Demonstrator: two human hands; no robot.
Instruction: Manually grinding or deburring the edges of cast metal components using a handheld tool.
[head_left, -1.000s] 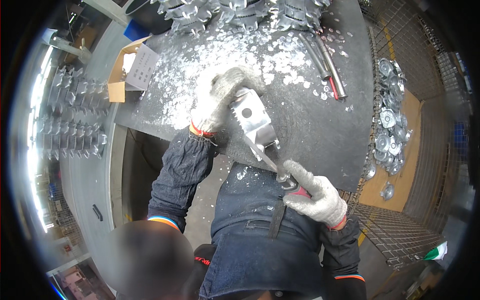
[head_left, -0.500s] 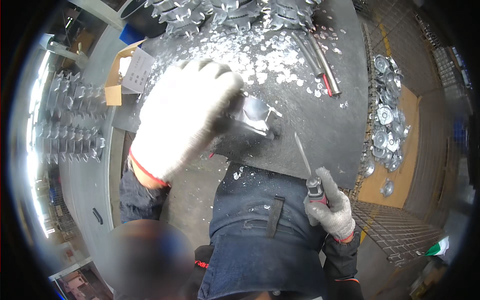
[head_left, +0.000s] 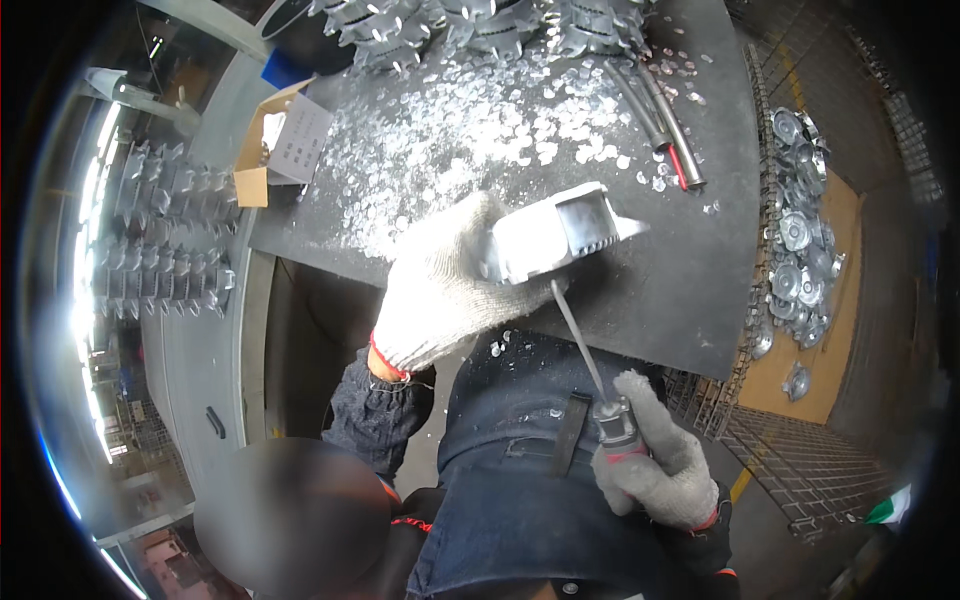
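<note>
1. Pretty bright overall, and the light seems to come from the left, where a blown-out white band runs down that curved rim.
2. The metal chips (head_left: 470, 130) scattered over the dark bench (head_left: 690, 270) throw back lots of little glints, and the cast part (head_left: 560, 235) has a shiny glare spot.
3. Soft shadow sits under the bench's near edge.
4. Heavy fisheye: the bench edges bow, and the corners go black.
5. The centre is sharp; the bottom left is smeared and blurry.
</note>
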